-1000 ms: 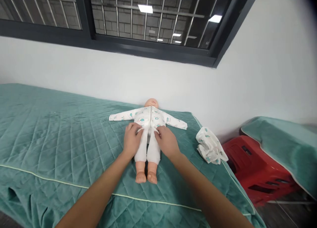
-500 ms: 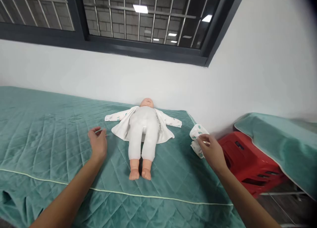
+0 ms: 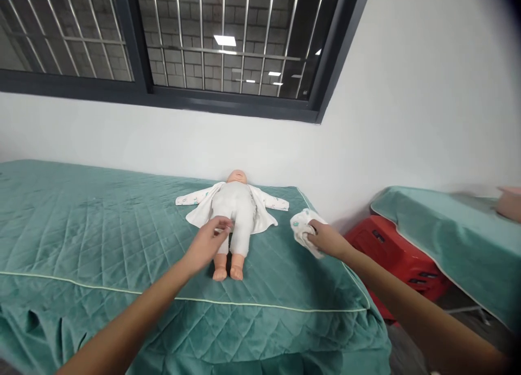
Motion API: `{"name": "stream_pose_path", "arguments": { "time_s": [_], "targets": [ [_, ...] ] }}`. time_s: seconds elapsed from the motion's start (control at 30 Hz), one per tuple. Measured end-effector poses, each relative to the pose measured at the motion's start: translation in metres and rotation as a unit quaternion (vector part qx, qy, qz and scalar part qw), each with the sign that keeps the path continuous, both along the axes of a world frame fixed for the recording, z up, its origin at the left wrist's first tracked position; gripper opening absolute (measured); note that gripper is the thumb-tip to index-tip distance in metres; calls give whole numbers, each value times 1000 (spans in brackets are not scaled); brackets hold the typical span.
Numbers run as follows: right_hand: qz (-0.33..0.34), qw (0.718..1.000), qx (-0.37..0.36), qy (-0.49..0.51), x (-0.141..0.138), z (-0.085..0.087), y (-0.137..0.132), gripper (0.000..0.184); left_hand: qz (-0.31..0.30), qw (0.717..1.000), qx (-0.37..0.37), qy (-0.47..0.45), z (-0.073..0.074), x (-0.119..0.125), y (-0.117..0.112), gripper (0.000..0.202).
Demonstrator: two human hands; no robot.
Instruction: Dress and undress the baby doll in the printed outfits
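A baby doll (image 3: 240, 201) lies on its back on the green quilted bed cover (image 3: 122, 245), head toward the wall and bare feet toward me. Its body and legs are white, and an open white jacket (image 3: 262, 217) with printed sleeves is spread out under it. My right hand (image 3: 325, 238) is closed on a small white baby garment (image 3: 303, 226) with a green print, bunched up at the cover's right side. Above the doll's legs hovers my left hand (image 3: 209, 239), fingers curved and apart, with nothing seen in it; it partly hides one leg.
Red plastic stools (image 3: 394, 261) stand at the bed's right end. Beyond them is another surface with a green cover (image 3: 443, 228), and a pinkish object (image 3: 509, 202) sits on it at the picture's edge. A barred window (image 3: 228, 49) is in the white wall behind.
My left hand has moved right, from beside the doll to over its legs. My right hand has bunched the white garment and brought it slightly closer to the doll. The camera view has shifted.
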State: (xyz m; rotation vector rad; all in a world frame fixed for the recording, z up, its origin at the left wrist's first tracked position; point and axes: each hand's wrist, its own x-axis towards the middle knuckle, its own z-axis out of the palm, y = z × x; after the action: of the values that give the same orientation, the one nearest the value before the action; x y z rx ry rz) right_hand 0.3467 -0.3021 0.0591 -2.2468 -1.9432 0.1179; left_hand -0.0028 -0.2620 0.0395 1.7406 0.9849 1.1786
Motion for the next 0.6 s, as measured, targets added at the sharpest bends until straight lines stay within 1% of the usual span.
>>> {"name": "stream_pose_path", "arguments": {
  "time_s": [0.07, 0.1, 0.13, 0.17, 0.2, 0.23, 0.27, 0.3, 0.33, 0.37, 0.4, 0.43, 0.5, 0.53, 0.57, 0.6],
  "targets": [
    [48, 997, 9, 62, -25, 23, -7, 15, -59, 998, -1, 11, 18, 7, -23, 21],
    [82, 986, 31, 141, -40, 36, -14, 17, -79, 997, -7, 10, 28, 10, -35, 24],
    [117, 968, 41, 218, -57, 50, -21, 18, -98, 995, -16, 6, 39, 13, -47, 28],
    [138, 946, 48, 289, -73, 65, -30, 20, -116, 993, -24, 3, 51, 15, -58, 35],
    [147, 925, 43, 348, -88, 81, -39, 22, -134, 991, -28, 6, 64, 17, -69, 45],
    [141, 906, 41, 398, -102, 96, -48, 24, -153, 988, -26, 16, 76, 18, -79, 56],
    [137, 891, 46, 430, -114, 111, -57, 26, -165, 986, -13, 19, 89, 19, -88, 68],
    [132, 880, 62, 452, -124, 124, -65, 26, -177, 984, 1, 19, 100, 19, -96, 79],
    [134, 871, 77, 465, -132, 137, -73, 26, -176, 984, 20, 12, 111, 20, -102, 85],
    [144, 864, 91, 474, -138, 148, -80, 26, -164, 986, 44, 0, 121, 19, -108, 86],
    [159, 856, 102, 482, -143, 158, -86, 25, -144, 987, 67, -12, 130, 19, -112, 82],
    [177, 847, 110, 489, -147, 166, -92, 23, -118, 989, 89, -23, 138, 17, -115, 72],
    [204, 833, 134, 497, -151, 180, -101, 19, -68, 990, 124, -28, 152, 11, -118, 45],
    [208, 830, 150, 495, -151, 186, -104, 18, -48, 990, 134, -24, 159, 6, -119, 34],
    [207, 832, 166, 488, -150, 192, -107, 17, -32, 989, 140, -21, 165, 0, -119, 29],
    [203, 836, 181, 476, -148, 198, -109, 16, -20, 989, 142, -25, 172, -7, -119, 28]
  ]
}}
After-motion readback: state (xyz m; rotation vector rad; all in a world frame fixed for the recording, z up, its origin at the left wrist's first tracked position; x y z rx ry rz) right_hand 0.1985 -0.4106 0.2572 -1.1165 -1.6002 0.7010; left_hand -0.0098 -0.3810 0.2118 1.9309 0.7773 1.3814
